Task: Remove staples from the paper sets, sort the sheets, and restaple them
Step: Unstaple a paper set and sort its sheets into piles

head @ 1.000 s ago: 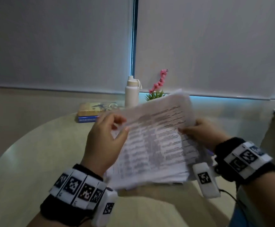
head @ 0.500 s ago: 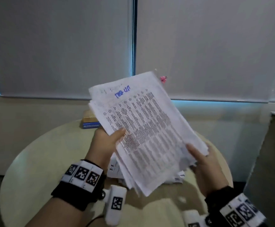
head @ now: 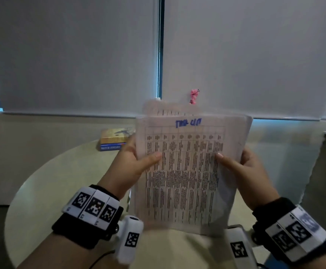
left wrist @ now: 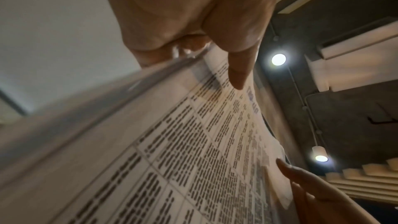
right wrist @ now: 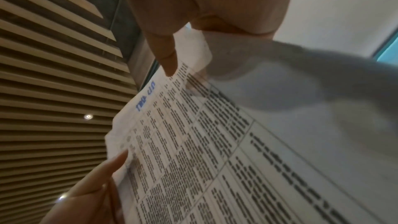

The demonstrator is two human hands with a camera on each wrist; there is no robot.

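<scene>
Head view, papers: a stack of printed sheets (head: 187, 171) is held upright above the round table (head: 47, 191), between the two hands, with a table of text and blue handwriting at its top edge.
Head view, left hand: the left hand (head: 131, 164) clamps the stack's left edge, thumb on the front page, fingers hidden behind.
Head view, right hand: the right hand (head: 243, 167) clamps the right edge the same way, thumb on the front.
Head view, beyond the hands: two stacked books (head: 113, 139) lie on the table just past the left hand; a pink flower (head: 194, 95) shows above the stack's top edge.
Left wrist view: the left hand (left wrist: 193, 23) pinches the sheets (left wrist: 193, 159), thumb flat on the printed page; the right hand's thumb (left wrist: 288, 171) touches the far edge.
Right wrist view: the right hand (right wrist: 204, 6) pinches the sheets (right wrist: 215, 142); the left thumb (right wrist: 107, 168) presses the opposite edge.
</scene>
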